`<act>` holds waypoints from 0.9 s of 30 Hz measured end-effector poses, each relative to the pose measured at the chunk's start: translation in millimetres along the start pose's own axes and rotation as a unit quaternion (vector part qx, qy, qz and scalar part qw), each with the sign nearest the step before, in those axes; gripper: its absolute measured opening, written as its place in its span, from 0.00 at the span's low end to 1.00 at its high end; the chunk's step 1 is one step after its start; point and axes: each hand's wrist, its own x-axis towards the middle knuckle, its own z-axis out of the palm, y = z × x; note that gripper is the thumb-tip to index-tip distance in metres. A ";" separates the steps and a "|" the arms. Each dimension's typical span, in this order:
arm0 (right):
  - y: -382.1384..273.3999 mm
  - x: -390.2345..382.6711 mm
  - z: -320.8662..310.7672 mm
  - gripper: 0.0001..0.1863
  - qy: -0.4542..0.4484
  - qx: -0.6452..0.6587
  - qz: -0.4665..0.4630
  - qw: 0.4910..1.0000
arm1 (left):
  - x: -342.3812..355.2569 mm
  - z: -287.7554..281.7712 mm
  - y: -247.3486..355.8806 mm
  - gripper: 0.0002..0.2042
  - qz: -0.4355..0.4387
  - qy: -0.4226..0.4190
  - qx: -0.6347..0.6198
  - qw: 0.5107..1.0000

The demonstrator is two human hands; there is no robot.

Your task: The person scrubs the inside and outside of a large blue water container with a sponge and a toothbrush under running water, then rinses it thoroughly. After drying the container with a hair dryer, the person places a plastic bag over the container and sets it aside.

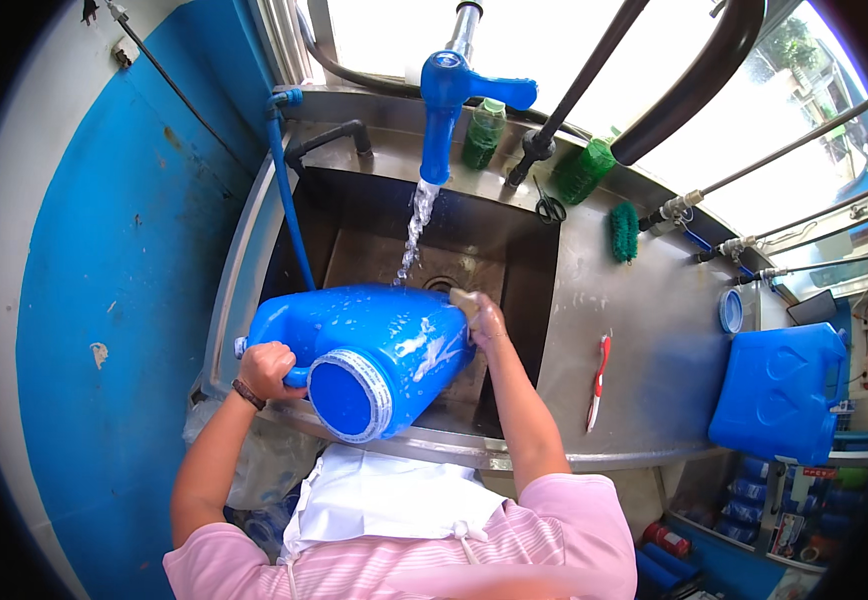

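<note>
A large blue plastic water jug lies tilted over the steel sink, its wide round cap facing me. My left hand is closed around the jug's handle. In my right hand is a tan sponge, pressed to the jug's right end; the fingers are partly hidden. White suds streak the jug's wet side. From the blue tap above, a stream of water falls just behind the jug's upper side.
On the right counter lie a red-and-white brush and a second blue jug. Green bottles, scissors and a green scrub brush line the back. A blue hose hangs at the left.
</note>
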 end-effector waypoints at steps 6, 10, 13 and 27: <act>7.7 16.0 -19.1 0.13 -0.099 -0.639 -0.258 0.718 | -1.2 0.3 -1.0 0.23 0.004 0.006 -0.005 1.000; 33.6 54.6 -31.5 0.15 -0.104 -0.609 -0.191 0.763 | -0.4 -0.4 -2.1 0.24 -0.003 0.000 -0.006 1.000; 55.8 74.8 -46.5 0.18 -0.069 -0.530 -0.041 0.844 | 1.9 -0.9 -2.7 0.24 0.008 0.004 0.004 1.000; -1.9 -60.7 -9.4 0.16 0.070 -0.528 -0.119 0.838 | 21.1 -12.1 1.1 0.21 -0.022 0.002 -0.004 1.000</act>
